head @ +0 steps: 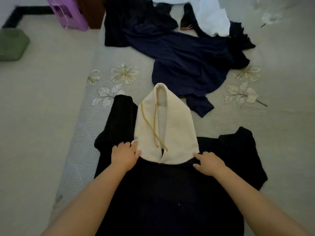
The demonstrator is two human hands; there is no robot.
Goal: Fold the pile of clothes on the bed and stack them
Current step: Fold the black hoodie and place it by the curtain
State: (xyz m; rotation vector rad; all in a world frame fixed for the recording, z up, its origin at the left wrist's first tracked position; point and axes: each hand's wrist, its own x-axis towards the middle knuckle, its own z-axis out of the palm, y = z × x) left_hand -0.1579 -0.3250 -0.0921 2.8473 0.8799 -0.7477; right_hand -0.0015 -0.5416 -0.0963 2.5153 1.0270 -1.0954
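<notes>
- Black hoodie point(170, 193) is lying flat on the bed point(281, 133), body running toward the person, between and under both hands.
- Cream hood point(167, 120) is lying flat, pointing away from the hands; its base is sitting between them.
- Yellow drawstring point(154, 123) is trailing across the hood, ends lying just beyond the gap between the hands.
- Left hand point(125, 155) is resting flat on the hoodie's shoulder, fingers spread and straight, fingertips touching the hood's left edge.
- Right hand point(208, 161) is resting on the other shoulder, fingers relaxed, index finger pointing at the hood's right corner; no pinch visible.
- One black sleeve point(119, 116) is lying folded up beyond the left hand; the other sleeve point(242, 150) is spreading out right of the right hand.
- Navy garment point(184, 62) is lying crumpled well beyond the hands, past the hood tip.
- More dark clothes plus a pale blue garment point(209, 16) are lying in a pile farther off, behind the navy one.
- Purple box point(68, 12) and green cushion point(12, 45) are sitting far off, beyond and left of the left hand.
</notes>
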